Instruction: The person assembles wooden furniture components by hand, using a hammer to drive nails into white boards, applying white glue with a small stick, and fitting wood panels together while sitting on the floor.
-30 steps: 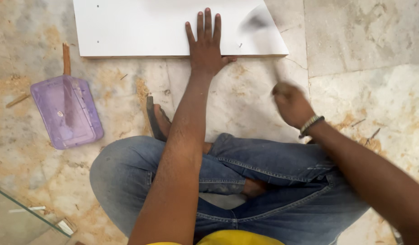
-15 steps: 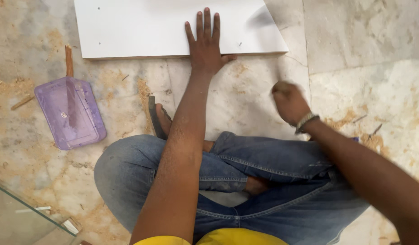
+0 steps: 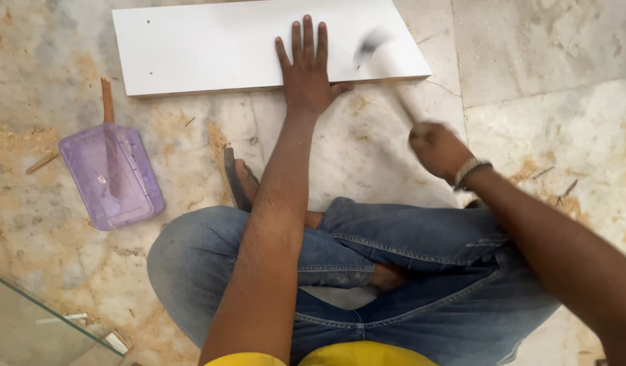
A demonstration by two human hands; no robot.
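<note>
White laminated board (image 3: 211,44) lies flat on the marble floor (image 3: 543,47) at the far side; left hand (image 3: 306,71) is pressed on its near edge, fingers together and flat, thumb out to the right; right hand (image 3: 438,149) is clamped round a hammer (image 3: 387,64), head blurred over the board's right end; I'd say keep that pinning hand well left of the strike spot, lean weight through the palm so the panel can't hop, and use short square taps; purple plastic box (image 3: 113,176) sits off to the left.
</note>
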